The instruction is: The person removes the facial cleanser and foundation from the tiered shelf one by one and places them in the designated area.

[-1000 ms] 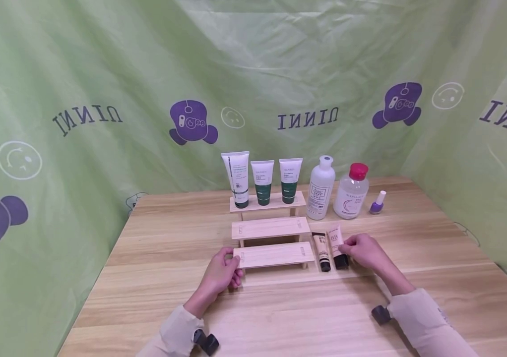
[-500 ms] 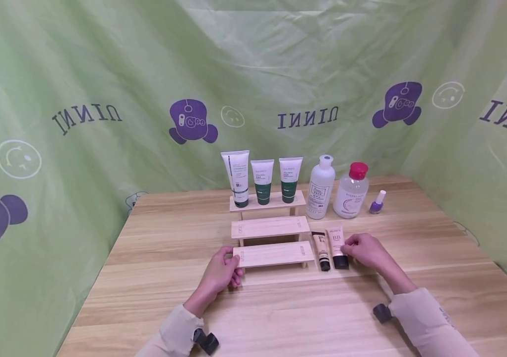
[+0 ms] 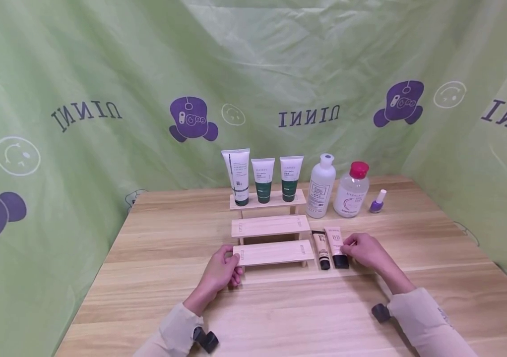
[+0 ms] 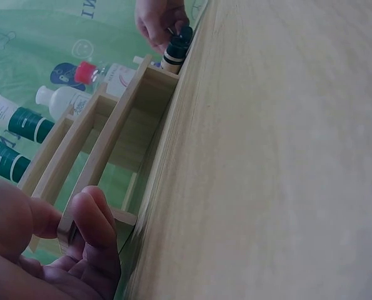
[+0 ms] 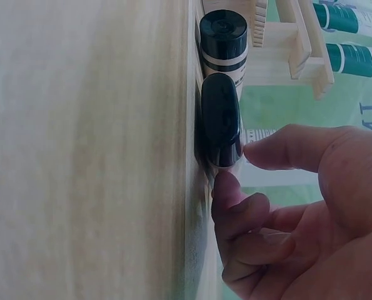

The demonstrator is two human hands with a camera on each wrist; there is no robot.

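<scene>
A three-tier wooden display rack (image 3: 273, 253) stands on the table. My left hand (image 3: 220, 270) pinches the left end of its lowest shelf, thumb above and fingers curled beneath, as the left wrist view shows. Right of the rack lie two tubes, caps toward me: a beige tube with a black cap (image 3: 321, 250) and a pink BB cream tube (image 3: 336, 243). My right hand (image 3: 365, 250) holds the BB cream tube near its black cap (image 5: 221, 119), thumb on top and index finger at its side. Two green-and-white tubes (image 3: 263, 181) and a taller white tube (image 3: 237, 173) stand on the top shelf.
Behind the lying tubes stand a white bottle (image 3: 320, 188), a clear bottle with a red cap (image 3: 351, 193) and a purple nail polish bottle (image 3: 378, 202). The wooden table (image 3: 168, 228) meets a green printed curtain (image 3: 253, 64) at the back and sides.
The BB cream tube has turned slightly, its printed front now facing up more squarely, and lies closer to the beige tube. My left hand keeps its grip on the rack.
</scene>
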